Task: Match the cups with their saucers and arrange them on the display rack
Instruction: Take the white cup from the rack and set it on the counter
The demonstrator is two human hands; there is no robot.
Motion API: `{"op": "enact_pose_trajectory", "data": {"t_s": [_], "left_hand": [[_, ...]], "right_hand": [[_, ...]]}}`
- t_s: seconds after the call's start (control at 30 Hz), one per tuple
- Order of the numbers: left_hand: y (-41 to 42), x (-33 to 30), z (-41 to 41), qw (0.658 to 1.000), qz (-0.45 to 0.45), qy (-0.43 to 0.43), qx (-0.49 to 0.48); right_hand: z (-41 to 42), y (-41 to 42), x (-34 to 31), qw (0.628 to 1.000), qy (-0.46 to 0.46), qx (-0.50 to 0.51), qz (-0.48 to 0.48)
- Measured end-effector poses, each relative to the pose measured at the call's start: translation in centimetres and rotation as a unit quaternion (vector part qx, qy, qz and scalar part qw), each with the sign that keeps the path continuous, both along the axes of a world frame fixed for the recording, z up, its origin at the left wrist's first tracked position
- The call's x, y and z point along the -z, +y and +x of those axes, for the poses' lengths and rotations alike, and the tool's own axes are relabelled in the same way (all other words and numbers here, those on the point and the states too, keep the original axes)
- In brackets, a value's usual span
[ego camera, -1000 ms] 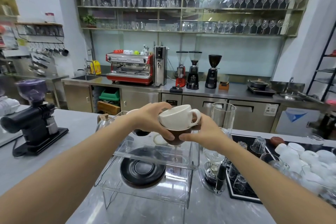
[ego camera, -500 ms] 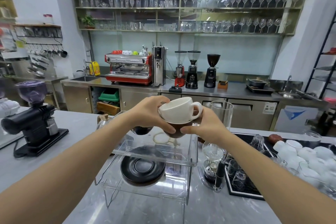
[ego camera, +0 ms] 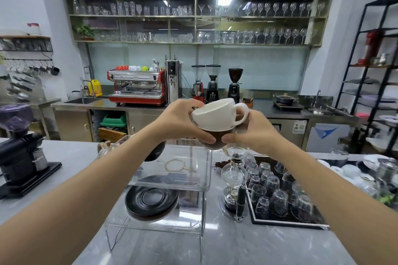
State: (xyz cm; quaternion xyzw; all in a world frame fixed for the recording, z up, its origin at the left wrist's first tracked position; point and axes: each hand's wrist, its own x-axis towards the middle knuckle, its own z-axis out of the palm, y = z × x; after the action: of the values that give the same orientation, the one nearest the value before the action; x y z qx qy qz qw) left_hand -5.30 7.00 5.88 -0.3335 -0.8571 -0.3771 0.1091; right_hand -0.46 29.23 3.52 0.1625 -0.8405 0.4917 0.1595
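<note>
While both hands hold the stack above the clear acrylic display rack (ego camera: 170, 183), nothing is paired yet. Left hand (ego camera: 178, 122) and right hand (ego camera: 256, 133) grip a white ceramic cup (ego camera: 215, 114) nested in a brown cup (ego camera: 212, 141). One black saucer (ego camera: 151, 201) sits on the rack's lower shelf, cupless. More white cups (ego camera: 349, 171) wait on the surface at right.

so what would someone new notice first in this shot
Dead centre, both hands hold a white ceramic cup nested in a dark brown cup, the left hand and right hand each in a grip from its side. Below them stands a clear acrylic display rack with a black round saucer on its lower shelf. Farther back, a red espresso machine sits on the steel counter.
</note>
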Motion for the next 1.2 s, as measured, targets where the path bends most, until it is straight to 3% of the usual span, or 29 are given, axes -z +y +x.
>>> {"op": "enact_pose_trajectory", "data": {"t_s": [0.7,1.07,1.2], "left_hand": [[11.2,3.3,3.1,0.995,0.057,-0.070,0.049],[13.4,9.4,4.4,0.994,0.038,-0.095,-0.025],[13.6,12.0,5.1,0.990,0.069,-0.122,-0.029]], "right_hand": [[5.5,10.7,1.5,0.998,-0.024,0.053,0.009],[5.4,12.6,7.1,0.996,-0.056,0.067,0.028],[5.2,12.7,9.4,0.996,-0.068,0.047,0.033]]}}
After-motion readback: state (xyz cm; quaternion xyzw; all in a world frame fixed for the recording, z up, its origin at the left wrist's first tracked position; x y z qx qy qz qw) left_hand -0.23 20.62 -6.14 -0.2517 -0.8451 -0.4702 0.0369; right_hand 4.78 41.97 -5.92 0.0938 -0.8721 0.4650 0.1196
